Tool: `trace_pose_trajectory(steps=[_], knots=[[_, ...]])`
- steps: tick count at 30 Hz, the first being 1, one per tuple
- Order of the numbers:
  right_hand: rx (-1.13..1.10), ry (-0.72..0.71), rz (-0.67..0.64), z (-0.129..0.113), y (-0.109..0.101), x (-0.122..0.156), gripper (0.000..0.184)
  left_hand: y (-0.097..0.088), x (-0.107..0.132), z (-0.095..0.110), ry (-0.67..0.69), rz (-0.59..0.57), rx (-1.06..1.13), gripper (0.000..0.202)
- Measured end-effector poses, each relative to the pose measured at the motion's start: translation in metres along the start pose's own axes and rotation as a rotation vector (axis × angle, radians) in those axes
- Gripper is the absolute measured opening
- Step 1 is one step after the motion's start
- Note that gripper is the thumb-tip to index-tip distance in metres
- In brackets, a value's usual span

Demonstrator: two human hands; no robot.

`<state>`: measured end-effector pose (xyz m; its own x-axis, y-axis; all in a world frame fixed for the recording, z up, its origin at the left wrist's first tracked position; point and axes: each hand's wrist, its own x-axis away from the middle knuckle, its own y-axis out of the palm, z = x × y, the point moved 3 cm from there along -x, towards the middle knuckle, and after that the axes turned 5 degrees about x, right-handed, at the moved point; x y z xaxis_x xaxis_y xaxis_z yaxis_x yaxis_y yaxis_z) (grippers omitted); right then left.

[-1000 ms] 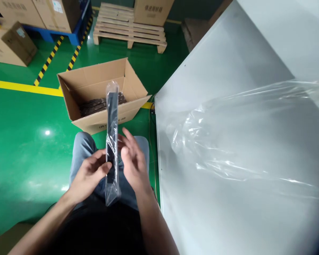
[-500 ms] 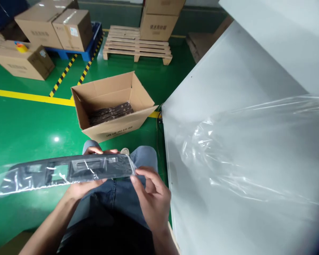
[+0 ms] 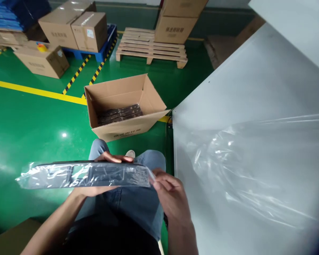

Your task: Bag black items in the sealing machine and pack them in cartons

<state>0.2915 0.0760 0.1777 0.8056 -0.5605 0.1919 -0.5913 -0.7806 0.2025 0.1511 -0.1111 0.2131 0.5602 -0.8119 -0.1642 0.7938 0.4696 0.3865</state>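
Broadly, your largest surface is the green floor, with yellow and striped lines running across it. To your right stands the pale grey desk, slanting across that side of the view. Beyond the floor ahead lies a slatted wooden pallet with cardboard cartons stacked at its right end. Nearer you, just past your knees, an open cardboard box sits on the floor, its top agape; dark wrapped pieces lie inside, low down. On your desk, a crumpled clear plastic film trails off toward the right edge.

Over your lap, well above the floor and nearer to you than the box, you hold a long dark part roughly level, side to side, inside a clear bag whose left end sticks out past it. Your left hand passes under the middle: the fingers lie nearly straight along the far edge, the palm side shows below the near one, so it grasps the part through the plastic. Your right hand is at the right end, its thumb and forefinger pinched together on the bag's edge.
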Motion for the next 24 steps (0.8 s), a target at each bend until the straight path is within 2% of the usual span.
trace_pose_trajectory(steps=[3,5,8,13,17,19,22,24], knots=[[-0.087,0.016,0.082,0.001,-0.001,0.000,0.032,-0.002,0.000,0.001,-0.020,-0.036,-0.024,0.034],[-0.131,0.046,0.075,-0.001,0.001,0.001,0.034,-0.001,0.001,0.000,-0.025,-0.043,-0.015,0.032],[-0.127,0.068,0.041,-0.006,0.003,0.004,0.031,0.000,0.004,-0.002,0.036,-0.016,0.025,0.028],[-0.054,-0.178,-0.051,-0.020,-0.001,0.009,0.033,0.002,0.006,-0.006,0.146,-0.004,-0.011,0.033],[0.035,-0.256,-0.082,-0.028,-0.006,0.011,0.033,-0.001,0.004,-0.007,0.292,0.043,-0.068,0.021],[0.074,-0.300,-0.085,-0.033,-0.010,0.011,0.033,-0.001,0.005,-0.006,0.326,-0.037,-0.140,0.027],[0.096,-0.416,-0.153,-0.040,-0.015,0.013,0.029,-0.002,0.010,-0.004,0.330,-0.133,-0.252,0.035],[0.098,-0.455,-0.169,-0.039,-0.018,0.012,0.024,-0.005,0.011,-0.004,0.278,-0.082,-0.291,0.034]])
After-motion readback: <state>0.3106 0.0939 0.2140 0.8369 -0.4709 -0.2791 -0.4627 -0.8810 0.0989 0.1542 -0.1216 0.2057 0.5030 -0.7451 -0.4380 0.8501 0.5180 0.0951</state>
